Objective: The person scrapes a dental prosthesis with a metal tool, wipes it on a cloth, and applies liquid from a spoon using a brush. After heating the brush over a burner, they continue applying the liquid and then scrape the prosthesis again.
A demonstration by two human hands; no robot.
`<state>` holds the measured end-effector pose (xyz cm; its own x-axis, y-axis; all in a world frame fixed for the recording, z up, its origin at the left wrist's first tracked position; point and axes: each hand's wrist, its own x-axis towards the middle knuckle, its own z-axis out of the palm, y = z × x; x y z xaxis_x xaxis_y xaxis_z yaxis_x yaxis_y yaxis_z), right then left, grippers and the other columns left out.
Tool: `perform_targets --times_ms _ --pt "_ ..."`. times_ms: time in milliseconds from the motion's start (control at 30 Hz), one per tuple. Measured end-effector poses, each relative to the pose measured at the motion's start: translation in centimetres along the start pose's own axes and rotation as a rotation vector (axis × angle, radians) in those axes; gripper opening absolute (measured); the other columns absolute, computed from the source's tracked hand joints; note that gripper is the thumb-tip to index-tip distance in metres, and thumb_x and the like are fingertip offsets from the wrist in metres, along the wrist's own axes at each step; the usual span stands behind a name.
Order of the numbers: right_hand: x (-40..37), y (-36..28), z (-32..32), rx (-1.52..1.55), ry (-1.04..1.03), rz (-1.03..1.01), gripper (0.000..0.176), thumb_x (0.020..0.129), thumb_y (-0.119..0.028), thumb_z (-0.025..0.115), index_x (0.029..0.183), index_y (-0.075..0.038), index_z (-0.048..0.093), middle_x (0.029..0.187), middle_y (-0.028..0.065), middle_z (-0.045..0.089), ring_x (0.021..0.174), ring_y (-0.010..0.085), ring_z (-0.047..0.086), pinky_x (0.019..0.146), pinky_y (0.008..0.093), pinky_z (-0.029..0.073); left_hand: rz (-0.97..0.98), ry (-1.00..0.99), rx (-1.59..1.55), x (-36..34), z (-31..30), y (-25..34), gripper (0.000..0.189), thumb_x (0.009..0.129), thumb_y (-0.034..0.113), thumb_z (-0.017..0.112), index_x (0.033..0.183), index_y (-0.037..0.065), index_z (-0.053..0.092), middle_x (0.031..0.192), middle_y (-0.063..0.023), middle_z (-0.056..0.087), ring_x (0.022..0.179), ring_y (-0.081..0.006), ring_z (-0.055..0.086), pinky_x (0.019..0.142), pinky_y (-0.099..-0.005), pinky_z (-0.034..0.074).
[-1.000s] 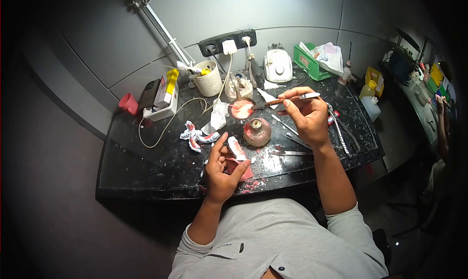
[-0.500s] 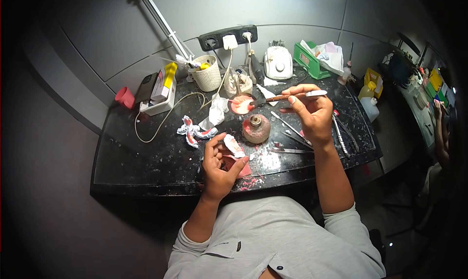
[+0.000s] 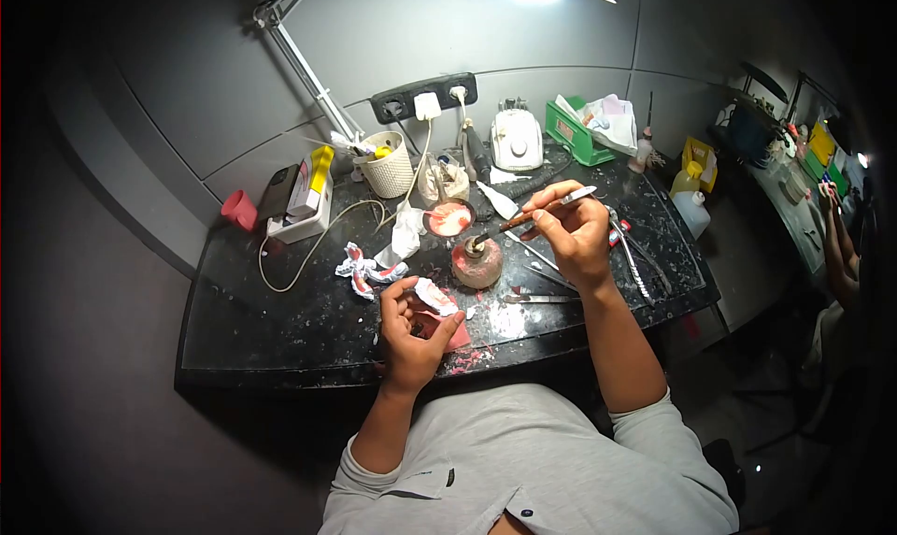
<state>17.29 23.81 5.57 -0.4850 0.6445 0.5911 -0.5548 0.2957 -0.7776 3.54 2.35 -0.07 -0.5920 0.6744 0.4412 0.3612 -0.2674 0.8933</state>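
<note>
Near the front edge, my left hand (image 3: 411,337) grips a white and pink dental cast (image 3: 435,297) between thumb and fingers, above a pink wax sheet (image 3: 455,336). My right hand (image 3: 576,239) pinches a brown-handled wax tool (image 3: 516,221), whose dark tip is at the top of the round glass burner (image 3: 476,264). Any flame there is too small to make out. Just behind the burner sits a round pan of pink wax (image 3: 449,219). White and pink pieces (image 3: 363,271) lie left of the burner.
Metal tools (image 3: 547,299) lie right of the burner. Behind stand a woven cup (image 3: 387,172), a white device (image 3: 517,141) and a green box (image 3: 577,136). A white box (image 3: 301,219) and red cup (image 3: 239,210) are at left. A co-worker's arms (image 3: 840,241) show far right.
My right hand has brought the tool from the wax pan down to the burner's top. My left hand still holds the cast. The view has tilted up slightly, showing more of the lamp.
</note>
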Motion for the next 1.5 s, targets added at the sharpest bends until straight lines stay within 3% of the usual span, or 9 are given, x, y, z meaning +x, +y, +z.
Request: perform_targets --times_ms 200,433,600,767,1367,1500 --pt "0.3 -0.4 0.7 -0.005 0.059 -0.103 0.012 0.092 0.006 0.060 0.104 0.004 0.057 0.103 0.0141 0.066 0.093 0.0191 0.070 0.074 0.0287 0.063 0.028 -0.002 -0.001 0.1 0.0 -0.4 0.070 0.077 -0.005 0.082 0.133 0.001 0.040 0.106 -0.0102 0.061 0.095 -0.0130 0.063 0.081 -0.0258 0.054" --pt "0.4 0.3 1.8 -0.133 0.027 -0.096 0.012 0.092 0.004 0.063 0.103 0.005 0.060 0.103 0.0130 0.068 0.093 0.0184 0.071 0.073 0.0282 0.064 0.035 -0.004 0.029 0.1 -0.1 -0.4 0.070 0.076 -0.005 0.083 0.132 0.000 0.041 0.103 -0.0093 0.062 0.092 -0.0118 0.064 0.076 -0.0235 0.054" --pt "0.5 0.2 1.4 -0.038 0.030 -0.053 0.013 0.093 0.003 0.063 0.105 0.005 0.059 0.102 0.0138 0.068 0.090 0.0170 0.070 0.072 0.0290 0.064 0.052 -0.006 0.030 0.1 -0.1 -0.4 0.069 0.077 -0.004 0.083 0.132 0.000 0.041 0.103 -0.0097 0.062 0.092 -0.0117 0.063 0.077 -0.0238 0.054" --pt "0.4 -0.4 -0.3 -0.008 0.051 -0.069 0.013 0.092 0.006 0.061 0.104 0.005 0.057 0.099 0.0158 0.067 0.089 0.0222 0.071 0.070 0.0323 0.065 0.054 -0.008 0.028 0.1 -0.2 -0.4 0.069 0.077 -0.003 0.083 0.132 0.000 0.041 0.104 -0.0098 0.061 0.092 -0.0119 0.063 0.078 -0.0244 0.054" --pt "-0.4 -0.6 0.4 -0.088 0.037 -0.003 0.012 0.091 0.005 0.062 0.103 0.006 0.058 0.098 0.0144 0.067 0.088 0.0175 0.069 0.072 0.0291 0.063 0.038 -0.007 0.044 0.1 -0.1 -0.2 0.070 0.077 -0.003 0.082 0.134 -0.002 0.040 0.107 -0.0120 0.061 0.095 -0.0139 0.063 0.083 -0.0265 0.053" --pt "-1.2 -1.0 2.0 0.022 -0.112 0.003 0.014 0.091 0.006 0.062 0.103 0.007 0.057 0.098 0.0157 0.067 0.088 0.0182 0.070 0.073 0.0297 0.062 0.019 -0.034 0.053 0.0 0.0 0.2 0.071 0.078 -0.002 0.081 0.135 -0.003 0.039 0.109 -0.0119 0.061 0.098 -0.0144 0.062 0.086 -0.0280 0.052"
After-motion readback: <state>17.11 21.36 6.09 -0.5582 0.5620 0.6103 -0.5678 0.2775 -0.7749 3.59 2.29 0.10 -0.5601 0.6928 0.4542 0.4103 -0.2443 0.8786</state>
